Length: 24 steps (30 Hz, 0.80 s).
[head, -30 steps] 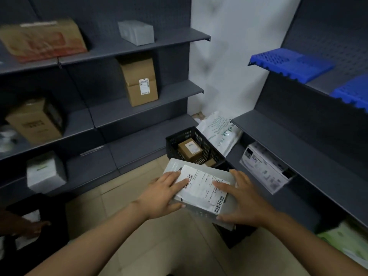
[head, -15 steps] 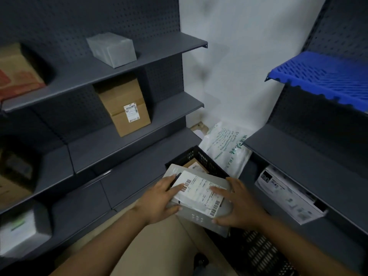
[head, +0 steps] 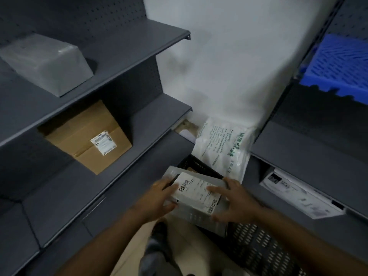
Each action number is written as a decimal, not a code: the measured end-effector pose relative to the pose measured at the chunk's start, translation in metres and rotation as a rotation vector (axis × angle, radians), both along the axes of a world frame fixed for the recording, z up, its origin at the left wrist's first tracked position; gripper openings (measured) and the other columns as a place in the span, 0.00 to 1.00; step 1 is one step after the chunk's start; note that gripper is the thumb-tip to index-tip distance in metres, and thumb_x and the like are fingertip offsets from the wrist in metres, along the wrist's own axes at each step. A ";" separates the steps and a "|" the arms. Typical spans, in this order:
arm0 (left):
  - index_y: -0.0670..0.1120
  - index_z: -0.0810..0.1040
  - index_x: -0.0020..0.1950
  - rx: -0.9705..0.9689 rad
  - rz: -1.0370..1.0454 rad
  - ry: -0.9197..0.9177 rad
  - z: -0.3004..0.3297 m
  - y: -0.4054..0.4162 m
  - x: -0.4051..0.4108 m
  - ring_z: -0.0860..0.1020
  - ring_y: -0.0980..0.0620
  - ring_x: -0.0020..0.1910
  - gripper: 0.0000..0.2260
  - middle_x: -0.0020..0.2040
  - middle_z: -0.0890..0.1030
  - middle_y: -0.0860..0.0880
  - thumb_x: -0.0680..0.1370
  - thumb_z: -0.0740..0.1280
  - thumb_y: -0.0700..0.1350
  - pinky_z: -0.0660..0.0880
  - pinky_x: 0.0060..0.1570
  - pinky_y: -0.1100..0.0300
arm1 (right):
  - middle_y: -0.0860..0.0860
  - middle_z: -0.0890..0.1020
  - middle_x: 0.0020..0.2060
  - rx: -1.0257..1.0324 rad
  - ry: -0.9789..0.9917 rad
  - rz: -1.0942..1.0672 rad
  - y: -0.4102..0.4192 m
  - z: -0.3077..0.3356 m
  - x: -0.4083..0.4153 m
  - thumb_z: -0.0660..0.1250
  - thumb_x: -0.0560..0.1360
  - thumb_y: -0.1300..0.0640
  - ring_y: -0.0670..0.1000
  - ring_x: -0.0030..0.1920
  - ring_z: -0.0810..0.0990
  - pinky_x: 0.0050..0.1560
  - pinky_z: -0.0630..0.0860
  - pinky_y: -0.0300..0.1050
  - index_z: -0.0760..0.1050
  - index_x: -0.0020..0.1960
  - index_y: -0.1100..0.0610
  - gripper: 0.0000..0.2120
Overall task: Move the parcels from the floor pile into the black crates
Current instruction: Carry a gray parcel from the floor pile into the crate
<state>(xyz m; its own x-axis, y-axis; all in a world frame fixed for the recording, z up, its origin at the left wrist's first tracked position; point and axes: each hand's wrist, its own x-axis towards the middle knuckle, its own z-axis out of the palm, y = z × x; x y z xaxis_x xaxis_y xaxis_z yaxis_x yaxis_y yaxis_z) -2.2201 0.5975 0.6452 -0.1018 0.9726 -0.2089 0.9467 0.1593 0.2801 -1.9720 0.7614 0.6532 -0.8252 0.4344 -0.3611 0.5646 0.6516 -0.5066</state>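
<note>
Fingers [head: 214, 189] of right hand [head: 238, 202] and left hand [head: 157, 198] curled round grey parcel [head: 199, 208] at its 3 and 9 o'clock edges, parcel held over black crates [head: 256, 248], white bag [head: 225, 148] at 12 o'clock, cardboard box [head: 87, 136] shelved at 10 o'clock.

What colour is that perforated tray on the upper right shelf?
Bright blue tray, seen in the head view.

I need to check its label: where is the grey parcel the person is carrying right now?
The grey parcel is low in the middle of the head view, held between the left hand and the right hand, above the black crates.
</note>
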 end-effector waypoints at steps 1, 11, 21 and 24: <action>0.48 0.70 0.70 -0.016 -0.028 -0.025 -0.007 0.010 -0.017 0.71 0.40 0.67 0.28 0.72 0.68 0.42 0.72 0.70 0.54 0.67 0.63 0.52 | 0.52 0.48 0.75 -0.012 -0.010 -0.041 0.002 -0.006 -0.012 0.72 0.66 0.35 0.51 0.75 0.45 0.71 0.47 0.39 0.57 0.75 0.38 0.42; 0.53 0.55 0.78 -0.249 -0.060 -0.175 -0.079 0.078 -0.130 0.47 0.47 0.77 0.37 0.78 0.47 0.46 0.74 0.70 0.56 0.54 0.73 0.53 | 0.57 0.45 0.76 0.062 -0.138 -0.295 -0.007 -0.076 -0.113 0.71 0.64 0.32 0.58 0.75 0.42 0.74 0.49 0.54 0.52 0.76 0.41 0.48; 0.55 0.58 0.77 -0.210 -0.034 -0.277 -0.219 0.110 -0.131 0.47 0.45 0.77 0.32 0.79 0.47 0.48 0.76 0.64 0.61 0.54 0.74 0.47 | 0.60 0.50 0.74 0.150 -0.089 -0.348 0.014 -0.223 -0.111 0.71 0.61 0.31 0.60 0.74 0.48 0.74 0.55 0.58 0.53 0.76 0.41 0.50; 0.56 0.57 0.77 -0.207 -0.061 -0.241 -0.292 0.118 -0.121 0.46 0.43 0.76 0.30 0.78 0.45 0.46 0.78 0.61 0.60 0.53 0.74 0.47 | 0.61 0.50 0.75 0.189 -0.088 -0.357 0.027 -0.300 -0.105 0.72 0.61 0.31 0.62 0.75 0.48 0.74 0.52 0.59 0.51 0.76 0.41 0.51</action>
